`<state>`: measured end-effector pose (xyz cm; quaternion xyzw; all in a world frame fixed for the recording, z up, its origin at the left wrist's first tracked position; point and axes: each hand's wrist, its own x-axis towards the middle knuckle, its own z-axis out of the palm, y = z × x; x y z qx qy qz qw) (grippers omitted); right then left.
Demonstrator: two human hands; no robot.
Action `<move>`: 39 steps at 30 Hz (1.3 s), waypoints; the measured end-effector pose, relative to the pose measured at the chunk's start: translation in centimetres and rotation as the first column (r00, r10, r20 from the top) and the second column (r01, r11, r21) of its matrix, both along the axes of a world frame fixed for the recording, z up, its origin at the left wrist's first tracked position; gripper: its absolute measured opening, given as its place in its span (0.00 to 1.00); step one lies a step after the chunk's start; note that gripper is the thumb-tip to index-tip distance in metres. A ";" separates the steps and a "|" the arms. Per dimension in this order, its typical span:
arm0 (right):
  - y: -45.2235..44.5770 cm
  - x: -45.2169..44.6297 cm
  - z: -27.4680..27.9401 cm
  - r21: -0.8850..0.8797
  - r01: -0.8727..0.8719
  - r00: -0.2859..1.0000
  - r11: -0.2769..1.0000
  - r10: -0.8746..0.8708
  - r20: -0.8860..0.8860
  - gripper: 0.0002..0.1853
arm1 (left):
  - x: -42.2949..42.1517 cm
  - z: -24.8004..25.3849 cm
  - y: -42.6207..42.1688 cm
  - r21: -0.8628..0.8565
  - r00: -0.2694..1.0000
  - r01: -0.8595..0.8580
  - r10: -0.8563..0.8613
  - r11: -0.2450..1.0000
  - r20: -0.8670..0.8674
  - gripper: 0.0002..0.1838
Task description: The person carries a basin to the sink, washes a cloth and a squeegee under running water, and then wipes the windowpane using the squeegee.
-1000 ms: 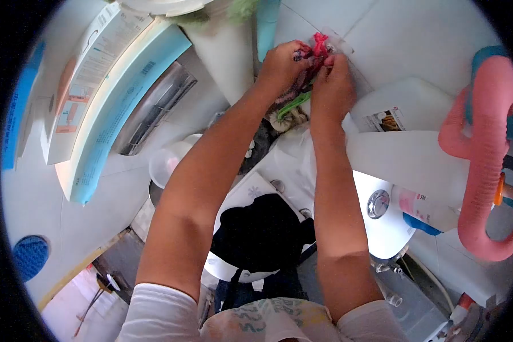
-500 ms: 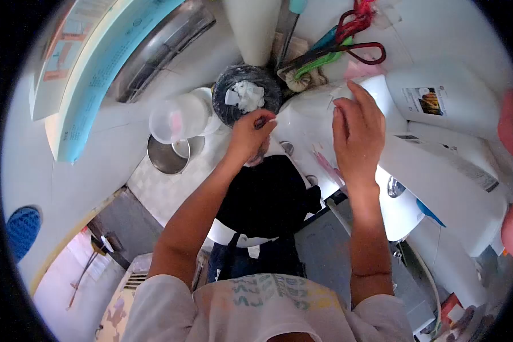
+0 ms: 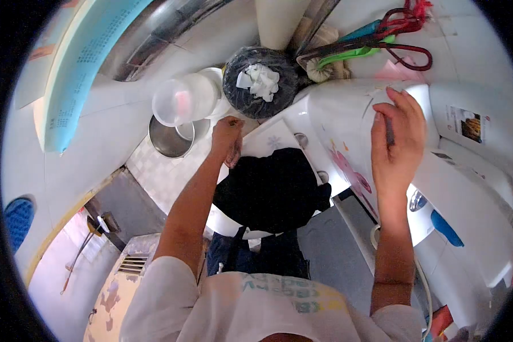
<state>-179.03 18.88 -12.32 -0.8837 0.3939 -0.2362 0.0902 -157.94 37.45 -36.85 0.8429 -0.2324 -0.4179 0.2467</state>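
Note:
My left hand (image 3: 228, 138) is closed, its fingers curled in beside the waste bin. Whatever may be in those fingers does not show. Held up over a white appliance (image 3: 336, 122) on the right, my right hand (image 3: 400, 134) has its fingers loosely bent and apart, with nothing visible in them. A bunched black cloth (image 3: 272, 191) lies between my forearms, against a white surface. The round bin (image 3: 239, 94) has a black liner and crumpled white tissue (image 3: 260, 81) on top.
Left of the bin are a translucent plastic tub (image 3: 176, 105) and a metal pot (image 3: 168, 142). Large red-handled scissors (image 3: 402, 54) lie at the back right. A white container with a picture label (image 3: 464, 122) stands at the right. A blue slipper (image 3: 20, 222) is at far left.
My left hand has moved left, from in front of the bin to its lower left side. The right hand has shifted right over the appliance. The camera view has shifted too.

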 end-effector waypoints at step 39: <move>0.2 1.1 0.8 0.100 -0.015 0.872 0.995 0.062 -0.485 0.05 | 5.6 -21.6 0.6 -0.039 0.796 -0.517 0.463 0.855 -0.390 0.13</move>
